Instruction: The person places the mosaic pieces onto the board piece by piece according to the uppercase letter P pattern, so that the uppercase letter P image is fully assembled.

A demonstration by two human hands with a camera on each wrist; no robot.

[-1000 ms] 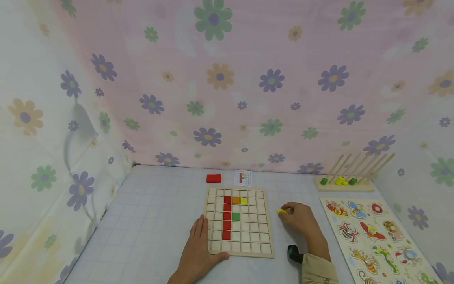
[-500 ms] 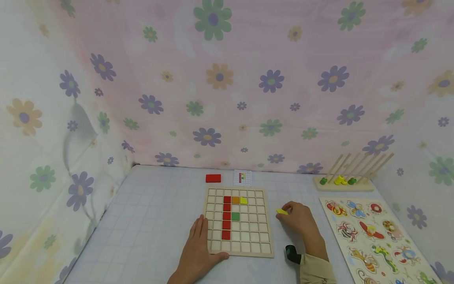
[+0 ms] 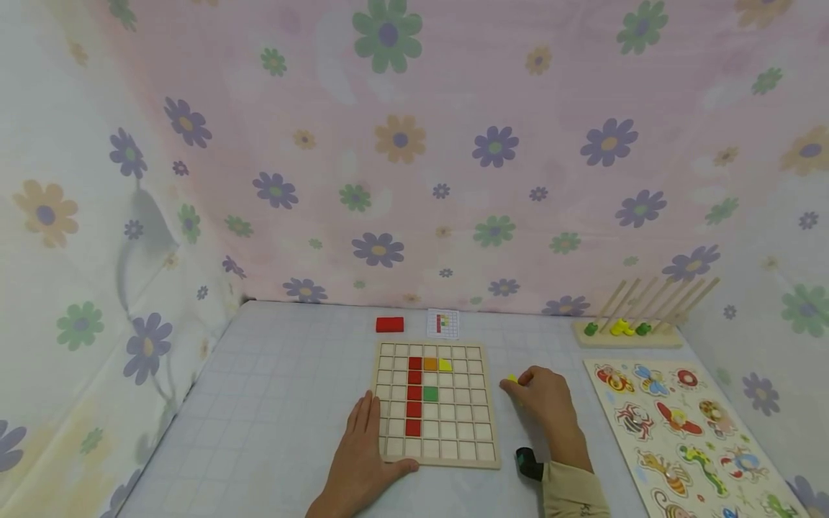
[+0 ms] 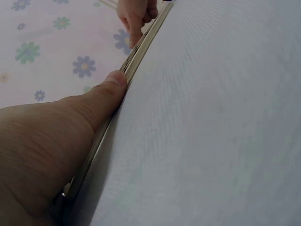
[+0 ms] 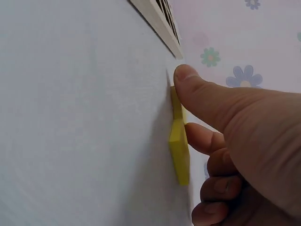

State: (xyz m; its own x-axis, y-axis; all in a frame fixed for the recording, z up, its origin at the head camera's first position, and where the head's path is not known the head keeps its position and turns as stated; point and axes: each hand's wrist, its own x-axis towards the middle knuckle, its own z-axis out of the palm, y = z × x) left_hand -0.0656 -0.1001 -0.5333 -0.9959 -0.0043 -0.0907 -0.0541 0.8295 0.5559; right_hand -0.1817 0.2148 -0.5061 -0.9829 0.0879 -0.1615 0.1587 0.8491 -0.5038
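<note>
My left hand (image 3: 358,460) lies at the near left corner of a wooden grid board (image 3: 447,433), fingers along its left side and thumb on the front edge. In the board's cells sit a column of red square tiles (image 3: 414,393), an orange tile (image 3: 430,364), a green tile (image 3: 430,393) and a yellow tile (image 3: 445,365) with one rounded corner. To the right of the board, my right hand (image 3: 549,404) pinches a small yellow tile (image 5: 179,155) between thumb and fingers, just over the tabletop. In the head view the fingers hide most of that tile.
Behind the board lie a red block (image 3: 390,324) and a pattern card (image 3: 443,324). A wooden peg stand (image 3: 628,337) with green and yellow pieces stands at the back right. An insect puzzle board (image 3: 689,439) lies right of my right hand.
My right hand has shifted slightly left, and the yellow tile in it has turned so that less of it shows. The left hand has stayed on the board.
</note>
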